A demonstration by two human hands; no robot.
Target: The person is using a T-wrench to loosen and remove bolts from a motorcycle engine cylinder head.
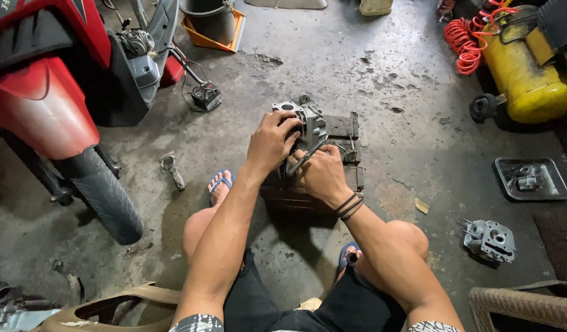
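A grey metal engine cylinder head (308,118) rests on a dark wooden block (342,154) on the concrete floor, between my knees. My left hand (272,142) grips the near left side of the cylinder head and steadies it. My right hand (320,175) is closed around a thin metal tool (307,158) whose tip points up into the underside of the cylinder head. A dark band sits on my right wrist.
A red scooter (56,104) with its tyre stands at left. A second cylinder head (490,240) lies at right, beyond it a metal tray (531,178) with parts. A yellow compressor tank (523,67) with orange coiled hose is at top right. A wrench (172,169) lies left.
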